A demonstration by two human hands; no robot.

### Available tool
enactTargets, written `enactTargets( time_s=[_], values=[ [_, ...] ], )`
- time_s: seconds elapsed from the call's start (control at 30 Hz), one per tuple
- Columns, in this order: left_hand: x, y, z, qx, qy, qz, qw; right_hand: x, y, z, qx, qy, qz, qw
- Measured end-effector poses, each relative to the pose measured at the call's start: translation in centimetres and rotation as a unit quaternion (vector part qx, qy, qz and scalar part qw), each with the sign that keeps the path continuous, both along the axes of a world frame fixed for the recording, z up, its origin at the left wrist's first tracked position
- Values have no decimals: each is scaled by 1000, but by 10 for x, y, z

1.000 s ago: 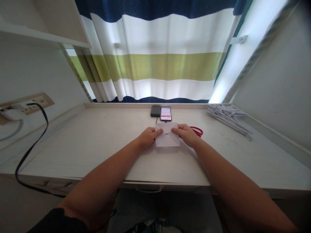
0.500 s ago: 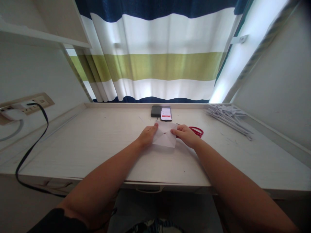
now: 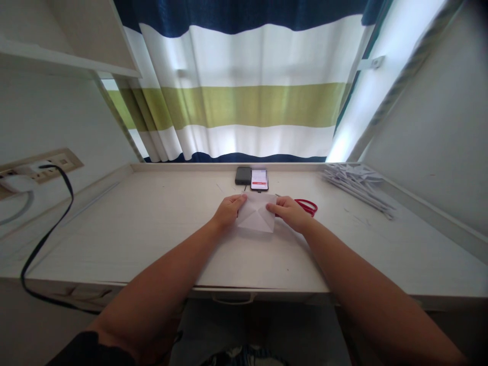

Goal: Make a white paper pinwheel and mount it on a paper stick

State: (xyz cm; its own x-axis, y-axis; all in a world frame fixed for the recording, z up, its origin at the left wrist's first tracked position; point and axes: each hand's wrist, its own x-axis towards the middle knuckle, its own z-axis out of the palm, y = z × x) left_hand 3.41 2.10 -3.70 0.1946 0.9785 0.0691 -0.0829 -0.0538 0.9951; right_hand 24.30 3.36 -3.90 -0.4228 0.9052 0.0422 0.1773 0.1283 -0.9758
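At the left a dark cord [image 3: 72,195] runs from the socket panel [image 3: 65,157] past the edge of the desk [image 3: 152,229]. Next comes the left hand [image 3: 227,211], whose thumb, a second ago laid well onto the face of the folded paper [image 3: 256,221], now sits up at its far left corner. The paper has slid slightly leftward and tilted, and the small dark spot at its middle no longer shows; creases meet there instead. That looks like a change of hold, giving the creased face more room for handling. The left fingers are closed on that corner, pinching it narrowly. The paper is held between both hands, nearer the person than the dark box [image 3: 242,176] and lit phone [image 3: 260,178]. The right hand [image 3: 290,213] pinches the right edge, thumb on top, its fingers underneath mostly hidden. Just beyond it lie red handles [image 3: 315,206], then a heap of paper strips [image 3: 354,185].
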Motion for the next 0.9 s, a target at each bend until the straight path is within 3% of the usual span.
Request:
enactTargets(
  time_s=[0.27, 0.5, 0.6, 0.7, 0.9],
  values=[
    [4, -15, 5, -19, 32, -72, 997, 0, -4, 8, 50, -20, -18, 998],
    [4, -13, 5, -23, 28, -28, 999, -2, -4, 12, 114, -121, -65, 984],
    [4, -10, 4, -27, 26, 15, 999, 13, 3, 18, 136, -226, -138, 955],
    [4, -6, 4, -26, 35, 57, 997, 37, 14, 25, 126, -361, -189, 904],
    [-7, 16, 11, 8, 64, 117, 991, 69, 28, 33, 84, -539, -150, 824]
  ],
)
